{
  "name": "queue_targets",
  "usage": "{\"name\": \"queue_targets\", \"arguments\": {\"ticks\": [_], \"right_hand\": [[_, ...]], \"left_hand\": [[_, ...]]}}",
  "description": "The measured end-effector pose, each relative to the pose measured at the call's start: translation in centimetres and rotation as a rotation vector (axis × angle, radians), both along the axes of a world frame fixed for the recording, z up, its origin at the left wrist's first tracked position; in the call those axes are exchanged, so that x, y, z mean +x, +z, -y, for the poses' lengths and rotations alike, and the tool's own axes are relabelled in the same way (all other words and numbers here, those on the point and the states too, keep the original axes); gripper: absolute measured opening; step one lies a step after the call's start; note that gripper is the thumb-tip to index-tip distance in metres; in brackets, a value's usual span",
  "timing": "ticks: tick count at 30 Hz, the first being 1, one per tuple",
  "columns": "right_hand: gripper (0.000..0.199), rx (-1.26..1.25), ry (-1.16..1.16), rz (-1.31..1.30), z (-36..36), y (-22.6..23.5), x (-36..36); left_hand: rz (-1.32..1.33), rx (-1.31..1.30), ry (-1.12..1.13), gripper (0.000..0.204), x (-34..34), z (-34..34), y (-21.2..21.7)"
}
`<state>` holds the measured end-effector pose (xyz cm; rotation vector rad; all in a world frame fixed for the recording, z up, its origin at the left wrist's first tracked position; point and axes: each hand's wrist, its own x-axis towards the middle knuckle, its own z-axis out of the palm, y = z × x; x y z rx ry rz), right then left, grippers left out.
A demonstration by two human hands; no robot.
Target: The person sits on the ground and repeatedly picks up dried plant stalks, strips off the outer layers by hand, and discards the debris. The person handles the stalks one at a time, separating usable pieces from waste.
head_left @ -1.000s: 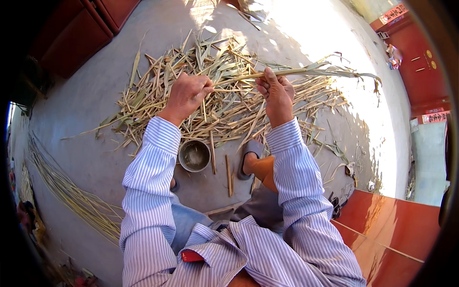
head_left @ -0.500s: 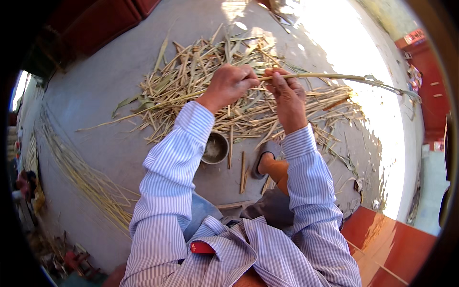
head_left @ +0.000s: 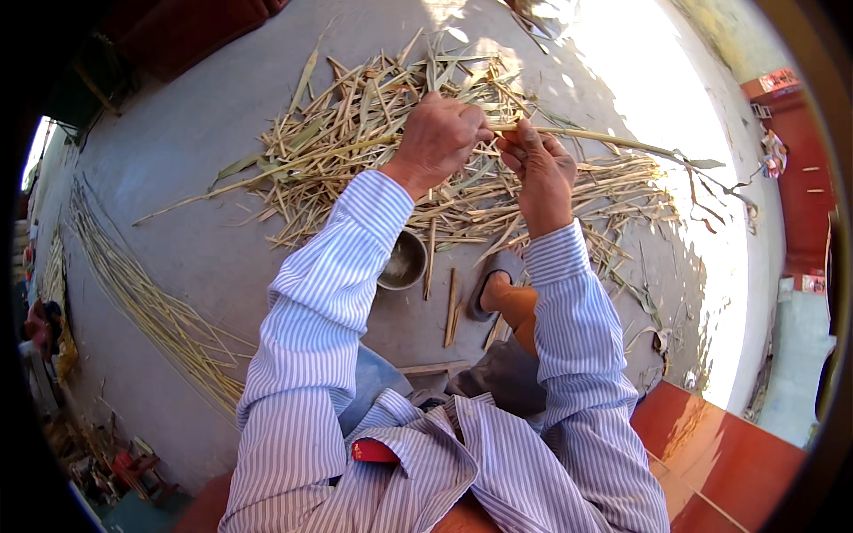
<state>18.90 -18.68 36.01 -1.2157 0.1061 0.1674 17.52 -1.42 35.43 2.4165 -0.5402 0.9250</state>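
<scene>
Near the top centre, the left hand (head_left: pixel 437 135) and right hand (head_left: pixel 539 169) each keep a closed grip on one long green stalk (head_left: pixel 613 139), above the heap of cut stalks (head_left: pixel 355 133); a metal bowl (head_left: pixel 402 262) sits lower, mid-frame.

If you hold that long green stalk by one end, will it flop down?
Probably only a little. The stalk runs nearly straight past the right hand, so it seems fairly stiff. Its thin leafy tip curves, so that end likely bends. It looks light: both hands pinch it with fingertips.

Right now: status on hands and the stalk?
Left hand and right hand both shut on the long green stalk, held above the pile of cut stalks. Metal bowl below, untouched.
</scene>
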Motion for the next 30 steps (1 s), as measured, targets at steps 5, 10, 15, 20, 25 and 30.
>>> {"name": "queue_targets", "arguments": {"ticks": [5, 10, 15, 20, 25, 30], "right_hand": [[0.022, 0.005, 0.104, 0.153, 0.1, 1.2, -0.8], [0.02, -0.059, 0.263, 0.414, 0.9, 1.9, -0.9], [0.019, -0.065, 0.375, 0.524, 2.0, 2.8, -0.9], [0.019, -0.05, 0.25, 0.488, 1.8, 3.5, -1.4], [0.018, -0.028, 0.039, 0.287, 0.9, 3.4, -1.5], [0.02, 0.066, -0.017, 0.133, 1.1, 3.2, -1.5]], "left_hand": [[-0.472, -0.343, -0.117, 0.021, -0.4, -1.3, 2.3], [-0.87, -0.729, -0.441, 0.02, -0.1, -2.7, 2.7], [-1.064, -0.768, -0.48, 0.016, -0.6, -2.6, 3.4], [-0.974, -0.821, -0.503, 0.013, -0.8, -2.1, 2.9], [-0.641, -0.641, -0.394, 0.014, -0.8, -0.9, 2.8], [-0.253, -0.21, -0.217, 0.014, -1.4, -0.5, 4.6]]}}
